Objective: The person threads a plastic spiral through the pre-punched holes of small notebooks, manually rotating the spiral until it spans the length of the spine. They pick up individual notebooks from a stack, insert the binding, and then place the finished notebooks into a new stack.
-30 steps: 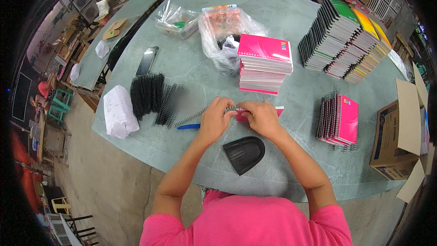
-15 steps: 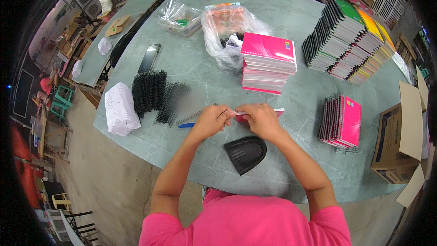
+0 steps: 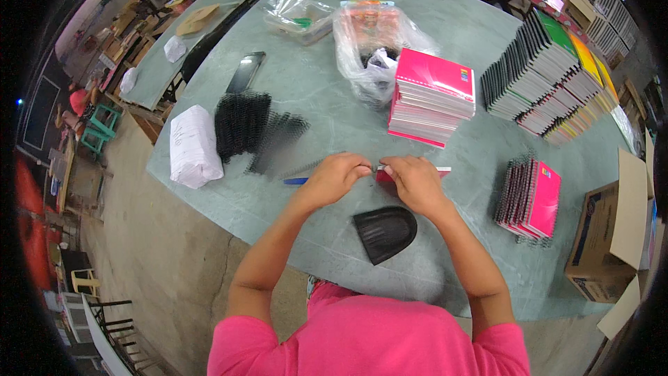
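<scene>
My right hand (image 3: 416,182) grips a thin pink notebook (image 3: 384,175), its white page edge showing past the fingers. Just left of it, my left hand (image 3: 339,179) is closed in a pinch near the notebook's left end; what it holds is too small to make out. Beside the left wrist lie a black spiral coil (image 3: 303,169) and a blue pen-like object (image 3: 295,181). A black, ridged, rounded pad (image 3: 385,234) rests on the table below the hands.
Black coils (image 3: 241,125) lie left, beside a white wrapped bundle (image 3: 193,146) and a phone (image 3: 245,72). Pink notebooks (image 3: 433,101) are stacked ahead, bound ones (image 3: 536,198) to the right. Multicoloured notebooks (image 3: 543,73) stand far right, above an open carton (image 3: 602,237). A plastic bag (image 3: 362,76) sits behind.
My left hand has drawn slightly apart from my right, so a gap shows between the fingertips. The whole view has shifted a little, with table objects appearing farther right.
</scene>
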Motion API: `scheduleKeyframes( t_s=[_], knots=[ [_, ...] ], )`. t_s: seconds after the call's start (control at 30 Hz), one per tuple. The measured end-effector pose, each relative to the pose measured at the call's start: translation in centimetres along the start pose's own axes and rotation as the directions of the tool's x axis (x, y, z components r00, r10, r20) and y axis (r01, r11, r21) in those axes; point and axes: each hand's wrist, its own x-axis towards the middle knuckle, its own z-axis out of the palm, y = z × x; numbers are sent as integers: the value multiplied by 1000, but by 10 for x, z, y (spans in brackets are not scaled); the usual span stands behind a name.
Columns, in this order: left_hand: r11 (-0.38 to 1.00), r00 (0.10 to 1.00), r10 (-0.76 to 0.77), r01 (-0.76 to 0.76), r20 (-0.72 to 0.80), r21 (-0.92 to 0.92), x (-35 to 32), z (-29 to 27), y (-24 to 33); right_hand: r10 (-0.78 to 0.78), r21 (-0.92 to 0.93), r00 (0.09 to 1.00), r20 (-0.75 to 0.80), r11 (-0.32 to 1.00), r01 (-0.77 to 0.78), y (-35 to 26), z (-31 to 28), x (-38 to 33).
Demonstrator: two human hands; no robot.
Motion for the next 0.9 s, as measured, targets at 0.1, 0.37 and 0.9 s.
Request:
scheduleKeyframes(
  t_s=[0.1,0.37,0.9],
  knots=[
    [998,991,59,-59,-123,0,3,10,8,-30,-117,1000,8,993,31,4,12,3],
    [998,988,-54,60,-146,37,5,0,16,44,216,998,-53,976,-32,8,10,11],
    [951,986,156,-164,54,261,-36,89,43,-96,-24,991,-97,995,95,17,-11,1]
  ],
)
